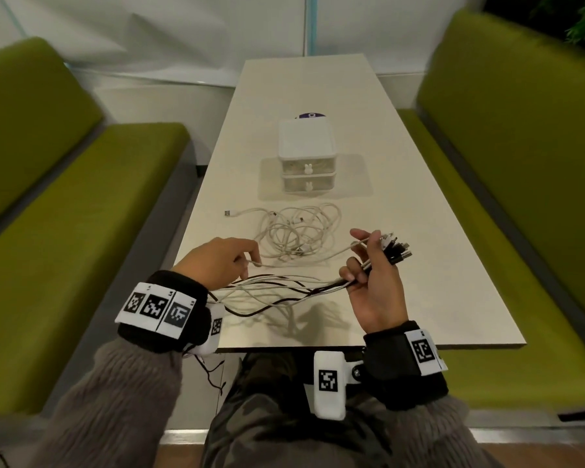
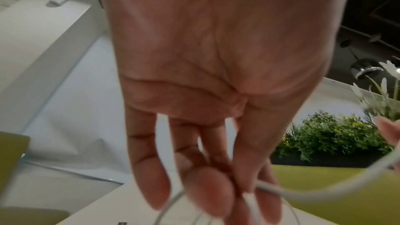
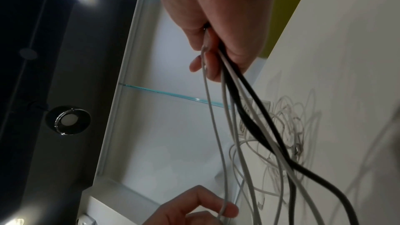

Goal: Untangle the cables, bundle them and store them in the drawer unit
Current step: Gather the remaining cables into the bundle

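My right hand (image 1: 368, 265) grips a bunch of several white and black cables (image 1: 284, 288) near their plug ends (image 1: 397, 251), held above the table's near edge. From my fist the cables (image 3: 238, 109) trail down and left, some hanging over the edge. My left hand (image 1: 240, 261) pinches one white cable (image 1: 260, 264) that runs across to my right hand; the same white cable (image 2: 303, 192) shows between my fingertips. A loose tangle of white cables (image 1: 294, 231) lies on the table between my hands and the white two-drawer unit (image 1: 306, 157). Both drawers are closed.
The long pale table (image 1: 419, 197) runs away from me. Green benches (image 1: 81, 214) flank it on both sides. A dark round object (image 1: 311, 115) peeks out behind the drawer unit. A USB plug (image 1: 228, 213) of the tangle points left.
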`<state>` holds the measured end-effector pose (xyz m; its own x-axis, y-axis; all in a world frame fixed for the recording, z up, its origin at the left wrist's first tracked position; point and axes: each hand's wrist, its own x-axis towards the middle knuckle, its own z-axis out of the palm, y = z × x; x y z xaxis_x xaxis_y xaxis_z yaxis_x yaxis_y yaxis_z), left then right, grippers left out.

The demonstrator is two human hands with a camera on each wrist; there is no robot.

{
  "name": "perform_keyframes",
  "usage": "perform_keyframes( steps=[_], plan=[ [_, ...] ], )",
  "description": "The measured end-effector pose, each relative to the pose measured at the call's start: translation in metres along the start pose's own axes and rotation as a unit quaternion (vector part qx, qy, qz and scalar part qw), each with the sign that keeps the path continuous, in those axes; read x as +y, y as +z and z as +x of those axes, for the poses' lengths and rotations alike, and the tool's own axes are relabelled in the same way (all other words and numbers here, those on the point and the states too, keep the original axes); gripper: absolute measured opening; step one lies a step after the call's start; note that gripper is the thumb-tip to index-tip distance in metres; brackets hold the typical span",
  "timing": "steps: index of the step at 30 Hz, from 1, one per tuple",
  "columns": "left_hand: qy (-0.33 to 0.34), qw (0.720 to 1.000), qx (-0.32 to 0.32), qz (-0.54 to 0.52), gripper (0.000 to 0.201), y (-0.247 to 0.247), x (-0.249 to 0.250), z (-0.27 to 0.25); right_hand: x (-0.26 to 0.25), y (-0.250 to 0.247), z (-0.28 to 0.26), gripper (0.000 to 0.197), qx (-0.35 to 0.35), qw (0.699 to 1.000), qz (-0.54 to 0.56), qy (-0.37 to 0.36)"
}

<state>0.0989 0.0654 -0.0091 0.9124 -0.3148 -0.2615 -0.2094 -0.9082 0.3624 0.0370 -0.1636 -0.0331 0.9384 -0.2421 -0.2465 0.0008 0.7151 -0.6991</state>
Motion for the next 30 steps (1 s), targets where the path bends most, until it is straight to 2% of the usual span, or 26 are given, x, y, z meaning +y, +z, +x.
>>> perform_keyframes(
  steps=[4,6,9,12,14,16,20,24,25,28,30],
  plan=[
    [-0.029,1.000,-0.009,-0.001,0.035,-0.001,-0.005,0.002,0.002,0.003,-0.004,0.033,-0.023,0.999,-0.021,-0.015],
    [0.012,1.000,0.026,-0.014,0.038,-0.001,0.002,0.000,0.001,0.004,-0.005,0.031,-0.037,0.998,-0.038,-0.025],
    [0.125,0.982,0.115,-0.080,0.052,0.002,0.034,-0.009,0.002,0.007,-0.007,0.029,-0.057,0.997,-0.048,-0.034],
    [0.160,0.979,0.114,-0.052,0.068,0.017,0.064,-0.010,0.005,0.010,-0.009,0.025,-0.072,0.995,-0.054,-0.035],
    [0.189,0.976,0.098,-0.053,0.061,0.032,0.074,-0.006,0.005,0.011,-0.011,0.023,-0.076,0.994,-0.067,-0.034],
    [0.206,0.971,0.082,-0.086,0.045,0.042,0.080,-0.003,0.004,0.009,-0.011,0.026,-0.071,0.994,-0.076,-0.037],
    [0.204,0.971,0.111,-0.054,0.029,0.051,0.075,-0.004,0.003,0.005,-0.008,0.030,-0.058,0.996,-0.053,-0.049],
    [0.174,0.977,0.118,0.026,0.044,0.052,0.050,-0.008,0.004,0.010,-0.011,0.030,-0.051,0.998,0.022,-0.035],
    [0.170,0.978,0.117,0.037,0.042,0.052,0.044,-0.009,0.003,0.011,-0.012,0.031,-0.045,0.998,0.028,-0.032],
    [0.160,0.977,0.142,0.006,0.035,0.051,0.024,-0.010,0.003,0.013,-0.012,0.033,-0.022,0.999,0.033,-0.035],
    [0.125,0.980,0.150,-0.045,0.032,0.050,0.009,-0.010,0.002,0.011,-0.012,0.034,-0.002,0.998,0.027,-0.049]
  ],
)
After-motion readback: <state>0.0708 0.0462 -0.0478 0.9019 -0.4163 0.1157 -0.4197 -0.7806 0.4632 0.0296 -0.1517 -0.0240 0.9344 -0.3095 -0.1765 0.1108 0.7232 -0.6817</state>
